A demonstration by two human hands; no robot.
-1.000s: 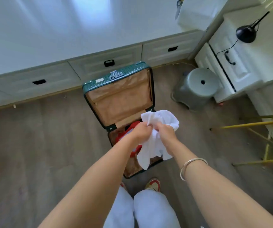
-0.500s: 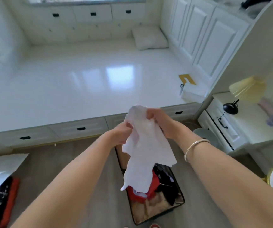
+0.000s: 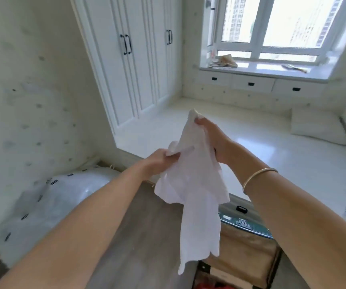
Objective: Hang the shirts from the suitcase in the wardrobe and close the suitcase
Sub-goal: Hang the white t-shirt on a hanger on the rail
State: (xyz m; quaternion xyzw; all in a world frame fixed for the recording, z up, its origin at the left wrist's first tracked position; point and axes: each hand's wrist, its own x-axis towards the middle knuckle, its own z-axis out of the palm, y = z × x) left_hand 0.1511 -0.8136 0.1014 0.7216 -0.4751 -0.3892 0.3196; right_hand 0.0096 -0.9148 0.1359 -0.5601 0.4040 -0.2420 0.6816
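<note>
Clamping fingers on the top of a white shirt (image 3: pixel 195 184), the left hand (image 3: pixel 159 161) and right hand (image 3: pixel 211 138) hold it above the open suitcase (image 3: pixel 249 253); the wardrobe (image 3: pixel 130 65) beyond them is shut, so hanging and closing both appear pending.

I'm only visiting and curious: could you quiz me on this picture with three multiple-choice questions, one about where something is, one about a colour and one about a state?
1. Where is the suitcase?
A. on the window ledge
B. on the wood floor, beneath the held white shirt
C. inside the wardrobe

2. What colour are the wardrobe handles?
A. gold
B. black
C. red

3. How do the wardrobe doors stand?
A. shut
B. wide open
C. one ajar

Answers:
1 B: its lining and green rim show low on the floor by the shirt's hem.
2 B: they are dark bars against white panels.
3 A: the panels lie flush, with no gap.
</note>
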